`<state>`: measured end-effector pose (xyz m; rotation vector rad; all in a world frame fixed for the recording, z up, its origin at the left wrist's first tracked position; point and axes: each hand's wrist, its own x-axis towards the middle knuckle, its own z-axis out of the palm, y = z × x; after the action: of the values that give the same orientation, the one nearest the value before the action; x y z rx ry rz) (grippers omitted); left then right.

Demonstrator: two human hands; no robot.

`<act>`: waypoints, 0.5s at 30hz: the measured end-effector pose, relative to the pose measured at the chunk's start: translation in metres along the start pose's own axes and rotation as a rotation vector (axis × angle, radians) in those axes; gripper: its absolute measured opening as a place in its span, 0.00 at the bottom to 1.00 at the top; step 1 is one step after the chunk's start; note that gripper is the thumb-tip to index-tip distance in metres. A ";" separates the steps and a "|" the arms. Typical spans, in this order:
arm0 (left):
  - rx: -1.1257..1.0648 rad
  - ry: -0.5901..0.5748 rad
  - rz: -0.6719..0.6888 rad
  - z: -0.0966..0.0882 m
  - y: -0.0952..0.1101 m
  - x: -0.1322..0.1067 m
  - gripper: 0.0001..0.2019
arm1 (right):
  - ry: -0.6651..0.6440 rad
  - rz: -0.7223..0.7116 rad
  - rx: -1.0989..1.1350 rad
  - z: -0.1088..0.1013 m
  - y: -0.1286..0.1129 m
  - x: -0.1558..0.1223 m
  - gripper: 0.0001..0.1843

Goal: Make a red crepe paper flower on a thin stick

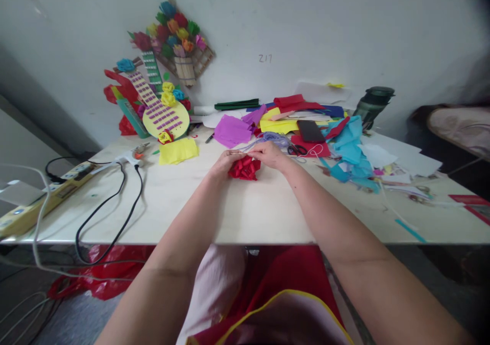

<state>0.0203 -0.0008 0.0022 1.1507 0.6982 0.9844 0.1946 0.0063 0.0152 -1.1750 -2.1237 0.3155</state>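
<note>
Both hands, left hand (225,160) and right hand (270,153), close their fingers on a red paper flower (245,168) resting on the table (184,202), just before the purple paper (231,130).

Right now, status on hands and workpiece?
Left hand and right hand both pinching red flower on table. Scissors just beyond right hand, apart.

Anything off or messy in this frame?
Nothing looks damaged. Left hand and right hand hold the red flower. Paper sheets lie heaped untidily back right, a black cable loops over the table edge, and a red bag lies crumpled on the floor beneath.
</note>
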 end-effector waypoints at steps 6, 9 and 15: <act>-0.005 -0.013 0.001 -0.003 -0.003 0.003 0.11 | 0.003 -0.014 0.080 0.001 0.001 0.001 0.08; -0.002 -0.010 0.000 -0.002 -0.002 0.003 0.11 | 0.010 -0.026 0.102 0.001 0.001 0.002 0.07; 0.023 -0.009 0.000 -0.002 -0.002 0.002 0.10 | 0.073 -0.038 0.190 0.001 0.001 0.003 0.05</act>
<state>0.0203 0.0020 0.0002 1.1749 0.7037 0.9727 0.1932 0.0094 0.0151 -1.0202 -2.0021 0.4407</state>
